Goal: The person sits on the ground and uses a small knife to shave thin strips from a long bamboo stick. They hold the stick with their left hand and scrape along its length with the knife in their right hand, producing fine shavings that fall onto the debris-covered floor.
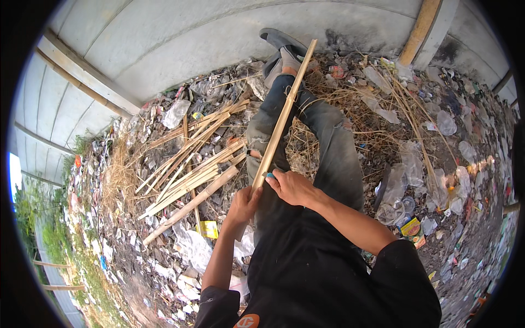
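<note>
- Grip, left: the bare left hand is closed around the near end of a long, pale, straight split-bamboo strip, probably to anchor it against the thigh.
- Bare right hand meets the strip just beyond the left, thumb toward its edge. A small blue-green patch shows at the thumb tip; nail, covering or tool, cannot tell. Fingers are mostly hidden, so how firmly they close is unclear.
- Strip slants away from the lap, over the left leg, its far end near the grey shoe. The leg seems to serve as a rest, taking weight off the hands.
- Legs, in faded dark denim trousers torn at the knee, stretch forward with feet near each other, likely for a steady seat.
- Left of the legs: a loose pile of pale, narrow split-bamboo pieces, roughly aligned, seemingly within easy reach. Thicker round tan pole lies on the pile's near side.
- Beside the pole's lower part, a small yellow carton sits among litter.
- Right of the legs: thin, dry, straw-coloured stalks and crumpled clear plastic, apparently just scattered.
- Beyond the feet, a pale grey panel wall bounds the ground.
</note>
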`<state>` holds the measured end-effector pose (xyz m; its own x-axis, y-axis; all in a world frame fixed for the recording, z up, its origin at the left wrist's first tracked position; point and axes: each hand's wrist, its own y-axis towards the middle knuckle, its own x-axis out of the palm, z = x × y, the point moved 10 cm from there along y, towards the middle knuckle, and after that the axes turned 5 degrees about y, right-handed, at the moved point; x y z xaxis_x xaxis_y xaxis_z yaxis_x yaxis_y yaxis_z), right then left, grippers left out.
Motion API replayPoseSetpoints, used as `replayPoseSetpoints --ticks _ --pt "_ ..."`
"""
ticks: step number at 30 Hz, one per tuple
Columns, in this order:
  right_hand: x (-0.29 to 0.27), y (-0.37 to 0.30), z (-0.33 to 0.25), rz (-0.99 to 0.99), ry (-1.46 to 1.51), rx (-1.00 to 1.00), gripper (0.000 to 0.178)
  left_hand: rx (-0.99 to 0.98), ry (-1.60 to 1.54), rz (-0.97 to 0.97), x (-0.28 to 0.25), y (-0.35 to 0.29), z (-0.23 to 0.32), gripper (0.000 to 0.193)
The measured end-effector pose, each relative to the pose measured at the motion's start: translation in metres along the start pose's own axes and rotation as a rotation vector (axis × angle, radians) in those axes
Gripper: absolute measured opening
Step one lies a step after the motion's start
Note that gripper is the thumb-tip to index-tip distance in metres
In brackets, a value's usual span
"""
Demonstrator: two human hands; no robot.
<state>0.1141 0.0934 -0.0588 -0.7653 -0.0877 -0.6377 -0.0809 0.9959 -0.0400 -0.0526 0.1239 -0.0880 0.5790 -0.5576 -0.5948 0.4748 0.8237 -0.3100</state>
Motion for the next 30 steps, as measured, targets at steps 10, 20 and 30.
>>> replayPoseSetpoints --ticks 10,20,30 --pt "0.037 -0.003 -0.015 -0.037 -0.022 -0.067 0.048 0.212 0.288 0.153 -0.017 -0.025 0.015 0.03" --pt "0.006 0.011 0.025 0.108 0.044 0.06 0.056 -0.121 0.256 -0.04 -0.042 -0.176 -0.043 0.031" --pt "0.004 0.009 0.015 0.231 -0.027 0.004 0.045 -0.134 0.273 0.051 -0.063 -0.224 -0.043 0.039"
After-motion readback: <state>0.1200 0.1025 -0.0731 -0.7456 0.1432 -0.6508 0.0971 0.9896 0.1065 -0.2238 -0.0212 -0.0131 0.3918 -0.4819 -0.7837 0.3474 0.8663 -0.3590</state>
